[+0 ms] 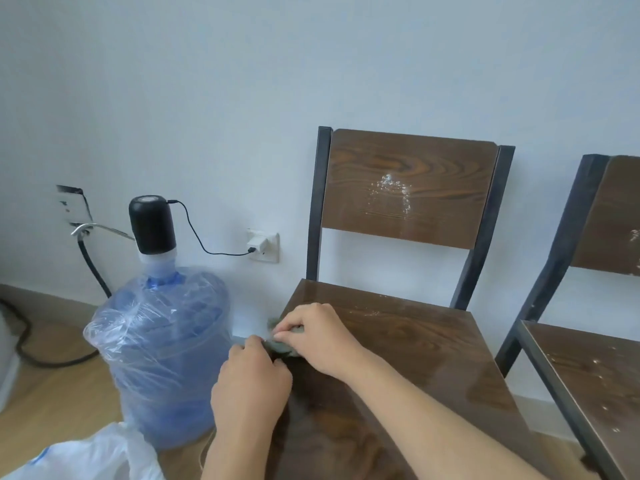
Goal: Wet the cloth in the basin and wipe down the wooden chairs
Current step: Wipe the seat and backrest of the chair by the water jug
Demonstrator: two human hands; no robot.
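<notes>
A dark wooden chair with a black metal frame stands against the wall, white specks on its backrest and seat. At the seat's left edge both hands hold a small grey-green cloth. My right hand pinches the cloth from above. My left hand grips it from the near side. Most of the cloth is hidden under the fingers. A second wooden chair with white specks stands to the right. No basin is in view.
A large blue water bottle wrapped in plastic film, with a black pump on top, stands on the wooden floor left of the chair. Its cable runs to a wall socket. A white plastic bag lies bottom left. A black cable trails along the floor at left.
</notes>
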